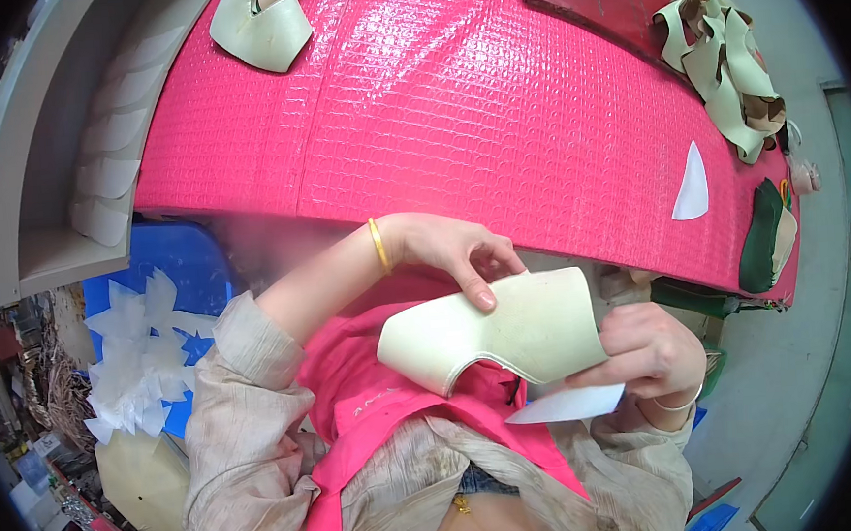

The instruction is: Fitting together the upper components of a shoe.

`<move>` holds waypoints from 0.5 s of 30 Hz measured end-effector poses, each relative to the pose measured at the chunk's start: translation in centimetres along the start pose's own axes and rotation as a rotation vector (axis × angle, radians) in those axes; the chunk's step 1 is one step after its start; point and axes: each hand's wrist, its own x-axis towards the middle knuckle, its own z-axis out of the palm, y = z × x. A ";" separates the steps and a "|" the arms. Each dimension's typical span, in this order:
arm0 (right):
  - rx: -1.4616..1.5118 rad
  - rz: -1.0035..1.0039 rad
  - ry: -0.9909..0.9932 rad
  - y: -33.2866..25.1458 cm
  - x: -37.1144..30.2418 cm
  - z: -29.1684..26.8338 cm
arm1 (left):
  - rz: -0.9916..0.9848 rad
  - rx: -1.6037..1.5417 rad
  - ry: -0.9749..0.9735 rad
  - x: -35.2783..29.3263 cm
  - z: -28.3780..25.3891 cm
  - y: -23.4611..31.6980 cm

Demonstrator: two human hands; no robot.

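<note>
A pale cream shoe upper (538, 322), curved with a stitched cut-out along its lower edge, is held in front of my pink apron (354, 374). My left hand (454, 254) grips its top edge, thumb on the near face and fingers curled behind. At the upper's right end is my right hand (653, 348), its fingers closed and partly hiding that edge. From under those fingers a white pointed piece (573, 405) sticks out to the left, below the upper. Whether the right fingers also pinch the upper is hidden.
The pink-covered table (415, 118) stretches ahead. One white pointed piece (693, 183) lies on its right part, near a dark green pad (762, 237) and piled cream uppers (728, 72). Another cream upper (266, 30) lies far left. A blue bin (183, 253) with white pieces (141, 354) stands left.
</note>
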 end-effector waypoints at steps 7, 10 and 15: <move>0.086 0.170 0.013 1.0 -1.7 1.1 | 0.153 -0.025 0.325 -1.9 3.0 1.7; 0.724 0.703 0.341 3.9 -3.2 3.7 | 0.191 0.402 0.835 -1.8 3.1 1.9; 1.172 0.925 0.672 8.3 -3.3 7.6 | -0.105 0.991 0.983 -0.5 2.0 2.5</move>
